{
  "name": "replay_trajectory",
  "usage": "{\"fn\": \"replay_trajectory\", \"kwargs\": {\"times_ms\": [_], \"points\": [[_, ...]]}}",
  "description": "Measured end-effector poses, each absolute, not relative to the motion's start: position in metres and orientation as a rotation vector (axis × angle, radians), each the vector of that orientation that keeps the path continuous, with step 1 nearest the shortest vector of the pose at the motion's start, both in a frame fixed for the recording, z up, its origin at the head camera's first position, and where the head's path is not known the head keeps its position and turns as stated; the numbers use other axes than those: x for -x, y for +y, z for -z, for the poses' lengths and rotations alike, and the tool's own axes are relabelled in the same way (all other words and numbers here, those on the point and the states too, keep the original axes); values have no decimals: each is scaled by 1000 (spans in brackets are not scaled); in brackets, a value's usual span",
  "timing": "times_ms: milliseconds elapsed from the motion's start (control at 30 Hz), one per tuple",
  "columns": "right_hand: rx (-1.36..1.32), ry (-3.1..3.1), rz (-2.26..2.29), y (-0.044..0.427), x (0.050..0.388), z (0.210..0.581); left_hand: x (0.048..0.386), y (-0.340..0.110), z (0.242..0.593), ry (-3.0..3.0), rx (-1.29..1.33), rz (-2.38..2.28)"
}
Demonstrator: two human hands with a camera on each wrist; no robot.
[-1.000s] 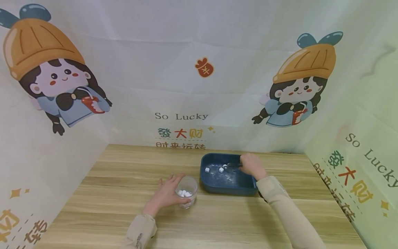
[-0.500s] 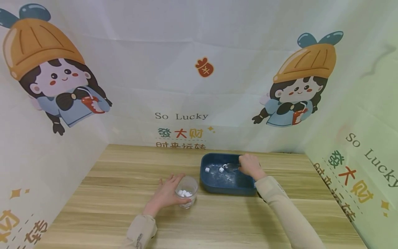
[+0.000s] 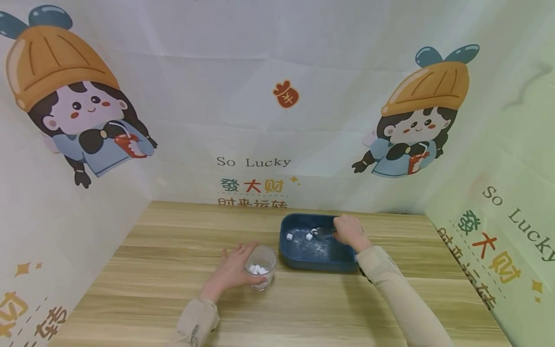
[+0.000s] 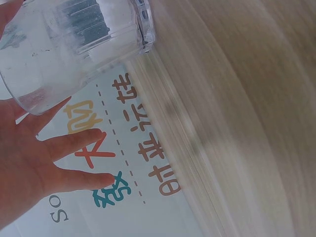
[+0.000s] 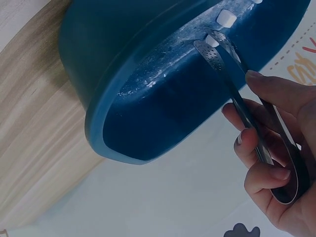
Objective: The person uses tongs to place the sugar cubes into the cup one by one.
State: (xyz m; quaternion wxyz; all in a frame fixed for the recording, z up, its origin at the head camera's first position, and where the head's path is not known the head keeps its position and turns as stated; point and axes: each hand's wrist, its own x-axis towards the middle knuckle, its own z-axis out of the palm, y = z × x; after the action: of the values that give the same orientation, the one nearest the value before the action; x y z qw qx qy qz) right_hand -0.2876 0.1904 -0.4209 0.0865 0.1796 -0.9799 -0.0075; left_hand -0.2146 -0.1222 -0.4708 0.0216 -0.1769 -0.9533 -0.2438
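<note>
A drinking glass (image 3: 268,258) with several white cubes (image 3: 258,270) in it stands on the table. My left hand (image 3: 233,268) holds it from the left, thumb across the near side; the other fingers spread out in the left wrist view. My right hand (image 3: 349,231) grips metal tongs (image 5: 238,104) over the right side of a dark blue tray (image 3: 318,265). In the right wrist view the perforated tong tips lie on either side of a white cube (image 5: 212,41); whether both touch it I cannot tell. Another white cube (image 3: 309,236) lies beside it, and a white cube (image 3: 289,236) farther left.
The wood-grain table (image 3: 303,313) ends at a printed white backdrop (image 3: 256,120) behind and on both sides. White powder or crumbs streak the tray's floor. The tray's raised wall stands close to the right of the glass.
The right hand has shifted slightly, and the tongs' handle shows less in the head view. The left hand, glass, tray and loose cubes stay where they were.
</note>
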Motion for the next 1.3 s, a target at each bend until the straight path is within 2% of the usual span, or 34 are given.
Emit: {"fn": "replay_trajectory", "kwargs": {"times_ms": [433, 1300], "points": [[-558, -2876, -110, 199, 277, 412, 215, -122, 472, -2942, 565, 774], [-585, -2730, -222, 229, 225, 380, 214, -122, 471, -2952, 549, 779]]}}
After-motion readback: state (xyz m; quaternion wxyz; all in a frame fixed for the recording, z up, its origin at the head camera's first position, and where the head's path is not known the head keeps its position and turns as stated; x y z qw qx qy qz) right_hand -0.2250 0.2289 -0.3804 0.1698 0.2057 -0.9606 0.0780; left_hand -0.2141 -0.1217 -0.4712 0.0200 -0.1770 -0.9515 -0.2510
